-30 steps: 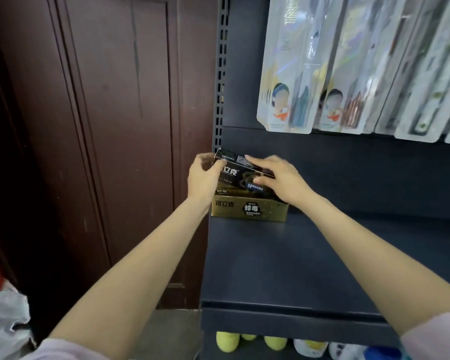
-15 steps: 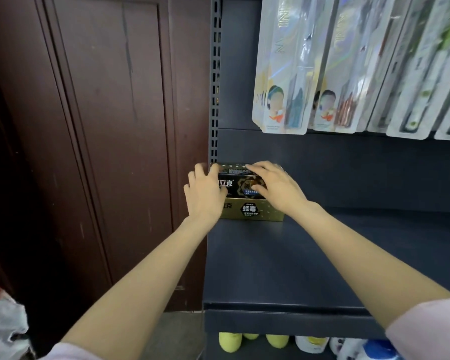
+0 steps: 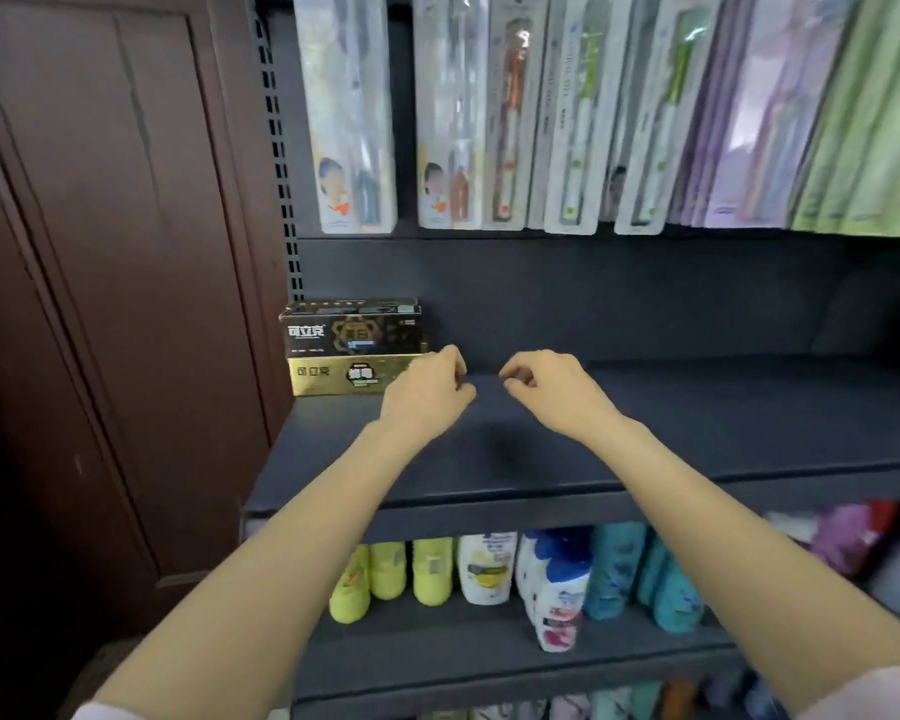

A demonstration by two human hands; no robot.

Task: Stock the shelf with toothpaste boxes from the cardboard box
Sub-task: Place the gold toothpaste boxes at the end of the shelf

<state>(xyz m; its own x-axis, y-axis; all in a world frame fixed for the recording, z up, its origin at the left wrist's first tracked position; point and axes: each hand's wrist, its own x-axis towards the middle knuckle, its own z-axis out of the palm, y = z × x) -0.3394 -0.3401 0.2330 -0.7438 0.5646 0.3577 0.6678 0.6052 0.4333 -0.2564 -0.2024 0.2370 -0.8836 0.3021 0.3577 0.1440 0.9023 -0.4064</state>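
At the left of the frame I see 2 toothpaste boxes stacked at the back left corner of the dark shelf (image 3: 697, 423): a black box (image 3: 352, 328) on top of a gold box (image 3: 341, 375). My left hand (image 3: 427, 394) hovers just in front of the gold box's right end, fingers loosely curled, its grip on nothing; it may brush the box, I cannot tell. My right hand (image 3: 552, 389) hangs beside it, grip slack and empty. Toothbrush packs (image 3: 468, 111) hang above; bottles (image 3: 489, 569) stand below.
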